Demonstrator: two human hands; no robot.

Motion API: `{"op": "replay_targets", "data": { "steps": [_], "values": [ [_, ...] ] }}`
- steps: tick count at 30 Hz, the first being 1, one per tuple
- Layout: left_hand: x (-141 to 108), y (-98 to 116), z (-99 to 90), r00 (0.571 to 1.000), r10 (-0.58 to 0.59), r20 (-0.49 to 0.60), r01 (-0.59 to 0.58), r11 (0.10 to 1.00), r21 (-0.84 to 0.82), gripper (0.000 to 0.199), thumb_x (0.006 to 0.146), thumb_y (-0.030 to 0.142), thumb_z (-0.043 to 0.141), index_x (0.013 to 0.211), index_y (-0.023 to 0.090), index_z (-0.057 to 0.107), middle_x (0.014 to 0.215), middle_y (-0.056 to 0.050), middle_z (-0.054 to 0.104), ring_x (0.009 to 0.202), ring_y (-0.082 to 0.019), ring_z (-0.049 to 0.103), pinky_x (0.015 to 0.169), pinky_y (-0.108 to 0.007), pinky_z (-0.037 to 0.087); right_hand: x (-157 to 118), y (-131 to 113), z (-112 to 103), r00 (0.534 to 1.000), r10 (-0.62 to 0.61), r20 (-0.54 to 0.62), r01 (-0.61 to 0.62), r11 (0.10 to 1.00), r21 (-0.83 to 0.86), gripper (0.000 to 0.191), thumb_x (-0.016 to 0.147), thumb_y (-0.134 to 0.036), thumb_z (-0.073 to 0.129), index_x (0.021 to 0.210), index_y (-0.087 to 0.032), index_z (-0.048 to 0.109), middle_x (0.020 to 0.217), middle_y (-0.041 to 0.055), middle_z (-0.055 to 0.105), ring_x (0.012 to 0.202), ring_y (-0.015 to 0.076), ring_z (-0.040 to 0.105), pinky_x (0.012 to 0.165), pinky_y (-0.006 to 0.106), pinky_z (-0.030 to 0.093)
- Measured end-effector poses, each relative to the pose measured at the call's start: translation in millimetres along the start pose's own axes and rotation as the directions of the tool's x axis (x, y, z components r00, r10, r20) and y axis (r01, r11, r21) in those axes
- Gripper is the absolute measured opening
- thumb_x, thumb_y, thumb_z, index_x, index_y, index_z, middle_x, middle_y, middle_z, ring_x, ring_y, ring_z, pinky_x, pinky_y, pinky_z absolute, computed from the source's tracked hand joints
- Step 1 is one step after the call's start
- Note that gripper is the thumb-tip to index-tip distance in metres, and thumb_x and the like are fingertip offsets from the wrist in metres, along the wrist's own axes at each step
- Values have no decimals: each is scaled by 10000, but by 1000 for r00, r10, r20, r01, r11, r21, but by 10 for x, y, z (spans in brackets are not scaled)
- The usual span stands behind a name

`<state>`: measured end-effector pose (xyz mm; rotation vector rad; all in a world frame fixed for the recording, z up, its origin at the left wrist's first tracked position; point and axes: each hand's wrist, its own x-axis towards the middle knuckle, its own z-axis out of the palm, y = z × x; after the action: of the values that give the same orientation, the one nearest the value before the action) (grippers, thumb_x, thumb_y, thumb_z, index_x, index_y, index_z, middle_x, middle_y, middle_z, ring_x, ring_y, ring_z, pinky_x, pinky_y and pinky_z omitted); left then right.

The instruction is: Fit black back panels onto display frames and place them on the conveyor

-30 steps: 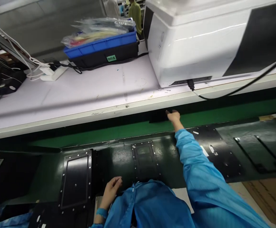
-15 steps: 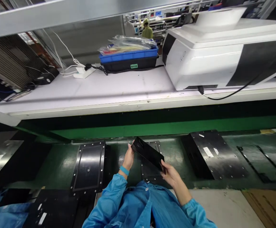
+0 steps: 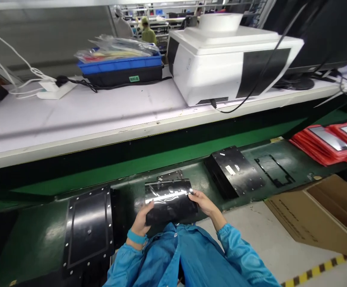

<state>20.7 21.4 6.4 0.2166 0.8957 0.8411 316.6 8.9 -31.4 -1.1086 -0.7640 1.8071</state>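
Note:
A glossy black rectangular panel (image 3: 171, 209) is held up in front of my body, its face tilted and catching bright reflections. My left hand (image 3: 142, 218), with a blue band at the wrist, grips its left edge, thumb on the face. At the right edge my right hand (image 3: 202, 202) pinches it the same way. Just behind the panel, a dark plate with light dots along its border (image 3: 173, 174) lies on the green bench, partly covered from sight.
Left stands a black unit with white dots (image 3: 89, 229); right, a black box with white labels (image 3: 236, 170) and a thin black frame (image 3: 277, 171). Red packs (image 3: 326, 147), a cardboard box (image 3: 311, 215) and a white shelf edge (image 3: 137, 133) surround the bench (image 3: 42, 231).
The panel has gone from a steep slant to nearly level, its face now showing reflections. My view has swung right, bringing the red packs and cardboard box further into sight.

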Motion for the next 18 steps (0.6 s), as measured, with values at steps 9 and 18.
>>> {"op": "replay_targets", "data": {
  "steps": [9,18],
  "values": [
    [90,-328,281,981,26,-194,-2,993,122,290,885,324,823,1056,96,768,1078,-177,813,1129,-342,759,1046,-468,611,219,460,-129,717,-192,-670,140,981,-131,423,615,-474,932,881,-234,708,778,-10,710,820,219,656,807,333,519],
    [293,-580,352,992,122,-19,-124,987,-101,401,971,452,703,1168,108,770,1252,-169,771,1234,-308,712,1154,-453,530,13,775,337,967,245,-73,-181,858,481,594,855,-749,700,1049,-188,707,1047,133,779,1007,268,752,919,413,593]
  ]
}}
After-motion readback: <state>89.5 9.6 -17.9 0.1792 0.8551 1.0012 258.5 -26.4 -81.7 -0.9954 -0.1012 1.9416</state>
